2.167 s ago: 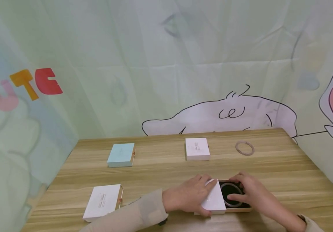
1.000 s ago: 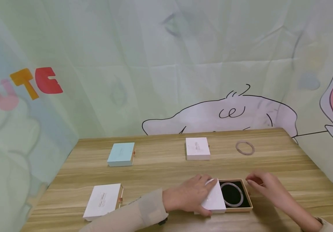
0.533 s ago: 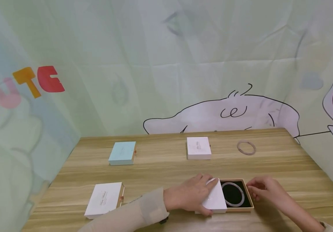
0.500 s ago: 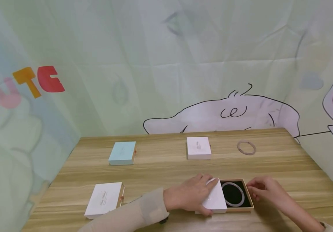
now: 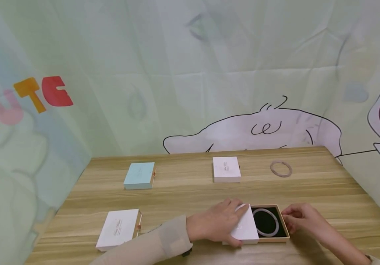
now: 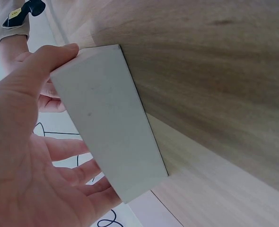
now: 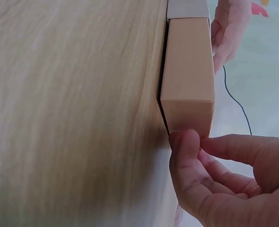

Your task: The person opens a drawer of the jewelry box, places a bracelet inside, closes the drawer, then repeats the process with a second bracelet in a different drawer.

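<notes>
My left hand point(image 5: 214, 222) grips the white sleeve point(image 5: 245, 229) of a slide-out gift box, thumb on the near side and fingers over the far side. From the sleeve's right end the peach drawer point(image 5: 271, 239) stands partly pulled out. A greyish bangle point(image 5: 259, 231) lies flat on its black lining point(image 5: 265, 221). At the drawer's outer end, my right hand point(image 5: 306, 221) pinches thumb against index finger. In the right wrist view these fingertips point(image 7: 187, 139) meet right at the drawer's end face point(image 7: 187, 116), hiding most of the small pull tab.
A second bangle point(image 5: 272, 173) lies on the wood table point(image 5: 183, 195) at the back right. Closed boxes stand around: a white one point(image 5: 226, 169) at back centre, a light blue one point(image 5: 139, 176) at back left, another white one point(image 5: 118, 228) at front left. A printed curtain point(image 5: 176, 92) hangs behind.
My right hand has lifted away from the bangle in the drawer and moved right to the drawer's end, fingertips now together there. My left hand has stayed on the sleeve.
</notes>
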`<act>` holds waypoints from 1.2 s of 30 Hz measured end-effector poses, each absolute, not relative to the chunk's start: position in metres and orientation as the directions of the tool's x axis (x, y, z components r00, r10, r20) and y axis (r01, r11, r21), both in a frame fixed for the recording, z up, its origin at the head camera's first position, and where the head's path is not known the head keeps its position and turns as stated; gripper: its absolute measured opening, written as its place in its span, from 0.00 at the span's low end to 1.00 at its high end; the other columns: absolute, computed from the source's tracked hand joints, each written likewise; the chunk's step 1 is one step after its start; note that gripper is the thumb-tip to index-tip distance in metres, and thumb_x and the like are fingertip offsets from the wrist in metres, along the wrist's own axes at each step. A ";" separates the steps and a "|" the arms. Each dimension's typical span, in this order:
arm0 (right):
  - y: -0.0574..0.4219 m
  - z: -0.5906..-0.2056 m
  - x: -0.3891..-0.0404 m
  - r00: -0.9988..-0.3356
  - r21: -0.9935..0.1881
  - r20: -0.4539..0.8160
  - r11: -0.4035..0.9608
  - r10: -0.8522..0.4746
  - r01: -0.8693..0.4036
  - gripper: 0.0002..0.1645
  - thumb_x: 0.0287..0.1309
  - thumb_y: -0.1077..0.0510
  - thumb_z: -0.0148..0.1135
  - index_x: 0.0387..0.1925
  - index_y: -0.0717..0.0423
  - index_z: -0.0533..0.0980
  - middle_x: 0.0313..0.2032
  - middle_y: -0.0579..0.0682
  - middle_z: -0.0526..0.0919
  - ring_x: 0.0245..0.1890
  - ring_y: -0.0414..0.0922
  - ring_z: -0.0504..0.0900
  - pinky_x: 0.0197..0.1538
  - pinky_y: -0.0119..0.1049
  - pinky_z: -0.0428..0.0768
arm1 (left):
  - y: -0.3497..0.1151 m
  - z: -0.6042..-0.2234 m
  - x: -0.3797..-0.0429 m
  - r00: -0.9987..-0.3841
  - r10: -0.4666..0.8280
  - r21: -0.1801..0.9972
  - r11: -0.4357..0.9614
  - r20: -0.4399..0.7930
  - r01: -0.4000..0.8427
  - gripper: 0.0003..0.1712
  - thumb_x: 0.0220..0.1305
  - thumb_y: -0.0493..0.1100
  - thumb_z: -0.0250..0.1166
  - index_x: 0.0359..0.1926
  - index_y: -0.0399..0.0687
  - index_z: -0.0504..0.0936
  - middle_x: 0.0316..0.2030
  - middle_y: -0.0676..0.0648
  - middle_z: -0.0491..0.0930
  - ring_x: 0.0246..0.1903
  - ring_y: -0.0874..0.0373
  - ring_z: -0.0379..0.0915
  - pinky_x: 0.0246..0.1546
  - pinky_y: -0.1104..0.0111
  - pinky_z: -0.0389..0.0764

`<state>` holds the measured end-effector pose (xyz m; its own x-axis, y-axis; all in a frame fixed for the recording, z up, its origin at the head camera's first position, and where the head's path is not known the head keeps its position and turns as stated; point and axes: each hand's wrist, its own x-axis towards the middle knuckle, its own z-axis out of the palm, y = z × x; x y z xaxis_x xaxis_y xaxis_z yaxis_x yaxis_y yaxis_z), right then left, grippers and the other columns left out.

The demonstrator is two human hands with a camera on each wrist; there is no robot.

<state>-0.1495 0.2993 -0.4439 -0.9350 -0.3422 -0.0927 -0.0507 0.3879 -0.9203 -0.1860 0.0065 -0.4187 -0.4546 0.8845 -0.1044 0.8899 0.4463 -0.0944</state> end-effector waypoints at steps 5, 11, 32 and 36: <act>0.299 -0.443 -0.149 -0.935 -0.926 -0.099 0.375 -0.342 -0.039 0.10 0.64 0.74 0.55 0.38 0.85 0.73 0.31 0.63 0.83 0.23 0.41 0.81 0.28 0.37 0.83 | 0.006 -0.421 -0.186 -0.459 0.884 -0.090 0.451 -0.092 0.888 0.58 0.58 0.73 0.63 0.75 0.38 0.58 0.67 0.42 0.64 0.60 0.56 0.64 0.63 0.72 0.62; 0.299 -0.444 -0.148 -0.936 -0.926 -0.106 0.376 -0.335 -0.030 0.10 0.63 0.74 0.57 0.37 0.85 0.73 0.29 0.63 0.83 0.22 0.41 0.80 0.28 0.37 0.82 | 0.006 -0.421 -0.186 -0.458 0.885 -0.077 0.453 -0.084 0.888 0.59 0.57 0.73 0.65 0.75 0.38 0.58 0.67 0.41 0.63 0.59 0.56 0.65 0.63 0.72 0.63; 0.298 -0.451 -0.147 -0.932 -0.921 -0.056 0.380 -0.359 -0.090 0.03 0.60 0.77 0.55 0.31 0.78 0.74 0.23 0.52 0.80 0.19 0.38 0.77 0.24 0.34 0.80 | 0.006 -0.422 -0.186 -0.459 0.885 -0.075 0.453 -0.083 0.888 0.58 0.58 0.73 0.64 0.75 0.38 0.58 0.67 0.42 0.63 0.60 0.56 0.65 0.63 0.72 0.63; 0.298 -0.452 -0.148 -0.925 -0.915 -0.021 0.381 -0.380 -0.135 0.03 0.59 0.78 0.55 0.30 0.77 0.74 0.22 0.48 0.80 0.18 0.37 0.77 0.23 0.34 0.80 | 0.007 -0.421 -0.186 -0.462 0.882 -0.067 0.457 -0.090 0.887 0.58 0.58 0.72 0.64 0.75 0.38 0.58 0.67 0.42 0.63 0.61 0.56 0.64 0.64 0.72 0.62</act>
<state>-0.1484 0.2977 -0.4518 -0.9248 -0.3798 -0.0212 -0.1355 0.3810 -0.9146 -0.1860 0.0065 -0.4212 -0.4620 0.8823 -0.0901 0.8867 0.4574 -0.0672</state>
